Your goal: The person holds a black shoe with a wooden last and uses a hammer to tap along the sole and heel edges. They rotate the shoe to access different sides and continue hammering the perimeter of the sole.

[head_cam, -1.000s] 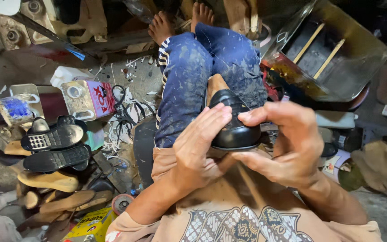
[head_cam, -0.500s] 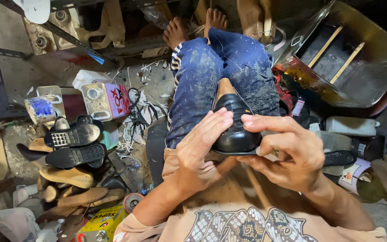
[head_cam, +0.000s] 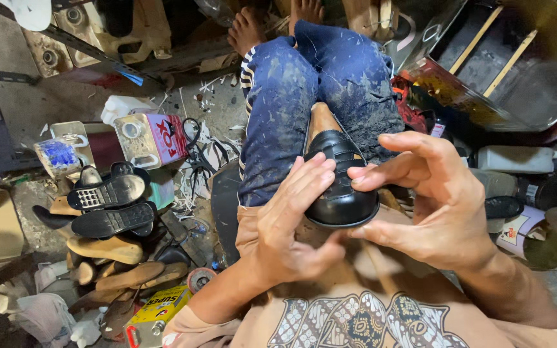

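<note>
A shiny black shoe (head_cam: 342,193) with a woven upper rests on my lap, toe pointing at me, over a tan last. My left hand (head_cam: 291,219) cups its left side, fingers laid across the upper. My right hand (head_cam: 436,206) holds the right side, index finger on top and thumb under the toe. My legs in stained blue trousers (head_cam: 317,90) stretch away from me.
To the left lie black shoe soles (head_cam: 107,193), wooden lasts (head_cam: 107,248), a glue tin (head_cam: 149,138), a blue-stained cup (head_cam: 59,158) and a yellow tin (head_cam: 156,309). A metal tray (head_cam: 504,64) stands at the upper right, with white containers (head_cam: 517,158) below it.
The camera view has shifted slightly. My right-hand fingers have lifted and spread over the shoe, and my left fingers now lie further across the upper.
</note>
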